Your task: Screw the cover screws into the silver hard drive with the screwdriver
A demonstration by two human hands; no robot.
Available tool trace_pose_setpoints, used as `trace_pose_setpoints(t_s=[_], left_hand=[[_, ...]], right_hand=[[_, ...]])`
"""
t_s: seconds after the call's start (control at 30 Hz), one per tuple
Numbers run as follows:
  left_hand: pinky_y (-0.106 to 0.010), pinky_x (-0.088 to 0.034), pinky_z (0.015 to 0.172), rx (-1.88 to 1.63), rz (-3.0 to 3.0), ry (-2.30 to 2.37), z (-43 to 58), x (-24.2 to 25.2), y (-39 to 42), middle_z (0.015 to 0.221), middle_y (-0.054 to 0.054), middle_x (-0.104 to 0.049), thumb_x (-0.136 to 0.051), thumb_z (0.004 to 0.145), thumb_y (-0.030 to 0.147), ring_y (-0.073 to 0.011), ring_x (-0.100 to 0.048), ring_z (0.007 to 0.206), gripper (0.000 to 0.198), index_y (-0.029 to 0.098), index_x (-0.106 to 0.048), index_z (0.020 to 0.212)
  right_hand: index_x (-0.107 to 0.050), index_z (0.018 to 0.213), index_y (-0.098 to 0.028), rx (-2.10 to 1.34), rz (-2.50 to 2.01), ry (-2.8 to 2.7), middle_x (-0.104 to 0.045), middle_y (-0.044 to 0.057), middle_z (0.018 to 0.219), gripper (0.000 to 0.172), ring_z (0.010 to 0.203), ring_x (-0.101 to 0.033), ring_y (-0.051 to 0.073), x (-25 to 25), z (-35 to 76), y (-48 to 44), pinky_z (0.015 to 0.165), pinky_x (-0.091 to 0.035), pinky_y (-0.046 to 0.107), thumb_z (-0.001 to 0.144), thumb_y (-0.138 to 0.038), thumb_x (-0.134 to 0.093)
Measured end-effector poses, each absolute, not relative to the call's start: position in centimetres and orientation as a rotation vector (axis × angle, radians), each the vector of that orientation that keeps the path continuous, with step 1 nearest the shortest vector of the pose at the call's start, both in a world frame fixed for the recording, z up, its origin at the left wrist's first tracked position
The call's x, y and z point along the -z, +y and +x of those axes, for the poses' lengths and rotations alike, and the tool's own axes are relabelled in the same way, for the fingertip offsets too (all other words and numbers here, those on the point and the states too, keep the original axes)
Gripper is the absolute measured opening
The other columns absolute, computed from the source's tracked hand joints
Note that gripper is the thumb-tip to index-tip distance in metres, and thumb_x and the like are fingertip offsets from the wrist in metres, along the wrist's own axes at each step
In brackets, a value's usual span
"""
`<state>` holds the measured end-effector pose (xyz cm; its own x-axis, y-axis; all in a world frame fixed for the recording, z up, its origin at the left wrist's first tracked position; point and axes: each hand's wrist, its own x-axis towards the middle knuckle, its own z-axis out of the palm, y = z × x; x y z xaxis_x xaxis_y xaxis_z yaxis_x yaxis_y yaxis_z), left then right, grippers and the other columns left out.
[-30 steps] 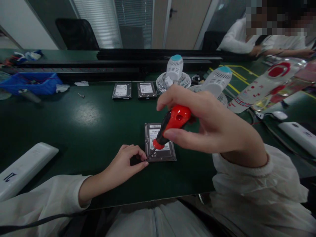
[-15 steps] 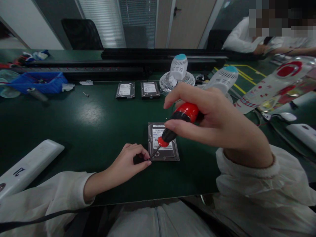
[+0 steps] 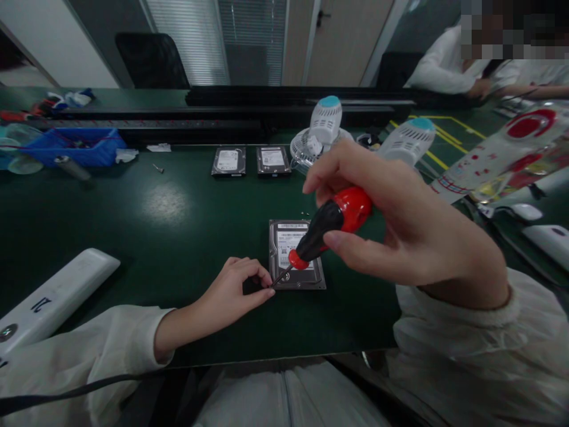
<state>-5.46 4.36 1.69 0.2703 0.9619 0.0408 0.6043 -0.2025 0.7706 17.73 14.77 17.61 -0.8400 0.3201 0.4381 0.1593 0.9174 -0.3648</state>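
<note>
A crumpled white scrap (image 3: 127,155) and a grey metallic cylinder (image 3: 73,168) are set beside a blue rectangular plastic bin (image 3: 100,155).

Head view: worn on my head, facing forward and down.
Bottom edge: my own jacket front (image 3: 267,400), seen from above.
Middle: my left hand (image 3: 237,289) and the hard drive (image 3: 310,279), close; my right hand (image 3: 395,222) looms larger, nearer the lens.
Top edge: across the green table (image 3: 200,219) to the door (image 3: 351,47), farther away.

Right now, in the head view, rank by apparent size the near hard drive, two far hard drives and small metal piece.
1. Near hard drive, helped by nearness.
2. Left far hard drive and right far hard drive: too alike to rank.
3. Small metal piece.
</note>
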Motion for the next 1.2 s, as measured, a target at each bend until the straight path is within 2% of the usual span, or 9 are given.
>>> trace_pose_setpoints(t_s=[0.13,0.3,0.37,0.5,0.7,0.83,0.93,1.07,1.2], left_hand=[[-0.037,-0.038,0.087,-0.719,1.911,1.407,-5.47,-1.65,4.36,0.086,0.003,-0.069,-0.071,0.090,0.029,-0.0202,-0.062,0.086,0.007,0.024,-0.067,0.088],[-0.038,-0.039,0.088,-0.689,1.909,1.425,-5.55,-1.67,4.33,0.087,0.002,-0.069,-0.070,0.091,0.031,-0.0206,-0.062,0.086,0.009,0.024,-0.067,0.087],[-0.038,-0.040,0.088,-0.686,1.914,1.424,-5.56,-1.68,4.30,0.087,0.002,-0.069,-0.069,0.091,0.032,-0.0205,-0.062,0.086,0.009,0.024,-0.067,0.087],[-0.038,-0.041,0.087,-0.701,1.936,1.427,-5.53,-1.70,4.26,0.086,0.002,-0.069,-0.070,0.091,0.032,-0.0208,-0.062,0.086,0.008,0.024,-0.067,0.088],[-0.038,-0.040,0.087,-0.703,1.923,1.422,-5.45,-1.81,4.36,0.084,0.003,-0.069,-0.071,0.089,0.029,-0.0198,-0.063,0.083,0.007,0.023,-0.067,0.086],[-0.038,-0.041,0.087,-0.717,1.921,1.430,-5.37,-1.89,4.41,0.085,0.002,-0.070,-0.071,0.089,0.028,-0.0206,-0.064,0.085,0.007,0.023,-0.068,0.086],[-0.038,-0.041,0.088,-0.717,1.926,1.428,-5.38,-1.88,4.38,0.085,0.002,-0.070,-0.071,0.089,0.029,-0.0205,-0.063,0.085,0.008,0.023,-0.067,0.086],[-0.039,-0.041,0.088,-0.706,1.915,1.426,-5.43,-1.82,4.34,0.086,0.002,-0.071,-0.071,0.089,0.030,-0.0201,-0.063,0.083,0.009,0.023,-0.067,0.086],[-0.039,-0.042,0.088,-0.718,1.927,1.429,-5.44,-1.77,4.34,0.086,0.002,-0.071,-0.070,0.089,0.029,-0.0207,-0.064,0.086,0.006,0.023,-0.067,0.087]], right_hand=[[-0.054,0.103,-0.015,-0.365,-0.411,-2.548,-0.050,-0.007,0.071,0.032,0.058,-0.041,0.005,-17.58,17.69,14.63,0.060,-0.030,0.024,0.096,-0.045,-0.064],[-0.051,0.115,-0.014,-0.437,-0.350,-2.554,-0.057,0.000,0.093,0.034,0.073,-0.051,0.008,-17.65,17.84,14.61,0.064,-0.038,0.025,0.088,-0.027,-0.066],[-0.052,0.116,-0.012,-0.446,-0.304,-2.564,-0.057,0.003,0.100,0.035,0.079,-0.052,0.010,-17.66,17.86,14.69,0.067,-0.040,0.027,0.087,-0.027,-0.064],[-0.053,0.109,-0.015,-0.380,-0.338,-2.555,-0.056,-0.001,0.092,0.032,0.068,-0.046,0.007,-17.48,17.73,15.00,0.062,-0.035,0.025,0.093,-0.041,-0.065],[-0.048,0.120,-0.011,-0.489,-0.285,-2.591,-0.057,0.004,0.104,0.041,0.072,-0.051,0.008,-17.67,17.86,14.93,0.065,-0.042,0.026,0.088,-0.027,-0.067],[-0.052,0.109,-0.014,-0.469,-0.307,-2.581,-0.055,-0.005,0.082,0.041,0.059,-0.042,0.004,-17.82,17.81,14.92,0.056,-0.034,0.024,0.092,-0.047,-0.069],[-0.052,0.106,-0.016,-0.401,-0.362,-2.577,-0.052,-0.007,0.077,0.033,0.058,-0.041,0.004,-17.77,17.92,14.99,0.056,-0.031,0.022,0.093,-0.041,-0.069],[-0.049,0.114,-0.016,-0.516,-0.292,-2.587,-0.053,-0.006,0.076,0.037,0.068,-0.052,0.008,-17.74,18.17,14.94,0.059,-0.037,0.022,0.086,-0.029,-0.069],[-0.049,0.109,-0.016,-0.484,-0.335,-2.572,-0.051,-0.007,0.073,0.042,0.062,-0.047,0.006,-17.57,17.93,15.06,0.058,-0.036,0.022,0.089,-0.044,-0.072]])
